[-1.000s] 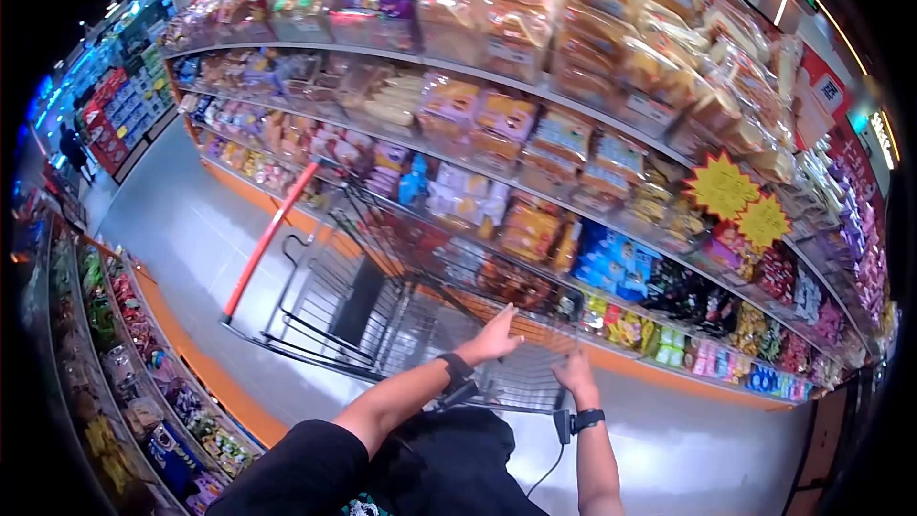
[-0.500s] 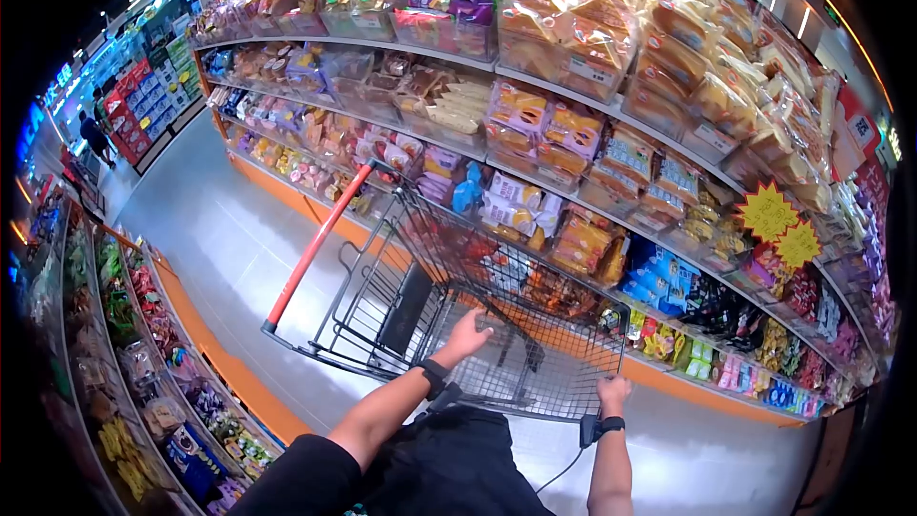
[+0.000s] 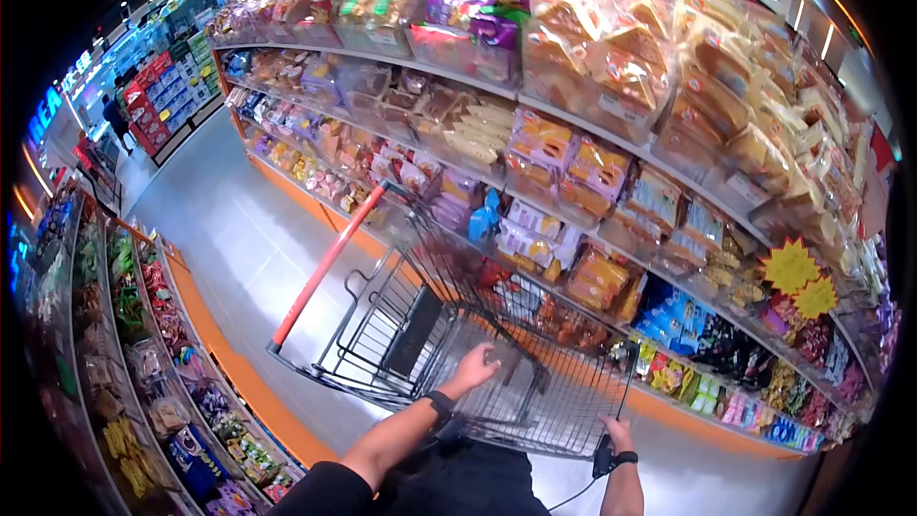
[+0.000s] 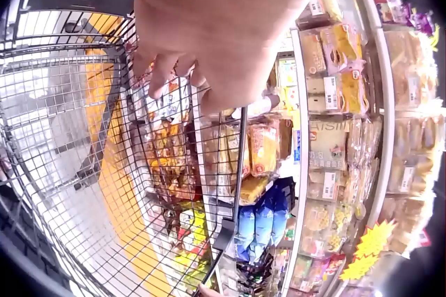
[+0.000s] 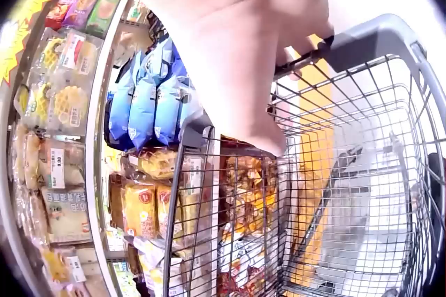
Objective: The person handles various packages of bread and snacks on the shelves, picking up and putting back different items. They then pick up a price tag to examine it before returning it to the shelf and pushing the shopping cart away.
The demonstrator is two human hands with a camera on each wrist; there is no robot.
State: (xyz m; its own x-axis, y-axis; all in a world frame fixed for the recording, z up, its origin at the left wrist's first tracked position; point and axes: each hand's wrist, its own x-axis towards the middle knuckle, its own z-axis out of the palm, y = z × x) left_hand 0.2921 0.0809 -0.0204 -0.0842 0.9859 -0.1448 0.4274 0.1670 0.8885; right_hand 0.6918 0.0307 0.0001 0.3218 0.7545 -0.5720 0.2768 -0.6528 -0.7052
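At five o'clock our right hand (image 3: 619,433) has its fingers curled over the rim (image 5: 376,31) of the shopping cart (image 3: 564,425). At six our left hand (image 3: 473,368) hovers above the cart, fingers loose and, as far as we can tell, holding nothing. The red handle (image 3: 330,268) lies toward nine. Beyond, shelves (image 3: 592,127) bear packaged breads (image 3: 611,53) at one, starburst signs (image 3: 791,266) at three.

Pale, glossy floor tiles (image 3: 215,205) ran between long, tiered shelving (image 3: 458,72) and another shelving unit (image 3: 72,325), both stocked with packets above orange bases (image 3: 229,363). Yellow starburst signs (image 3: 791,266) stood out. Blue lettering (image 3: 48,115) glowed far left; strip lights (image 3: 827,41) shone overhead.
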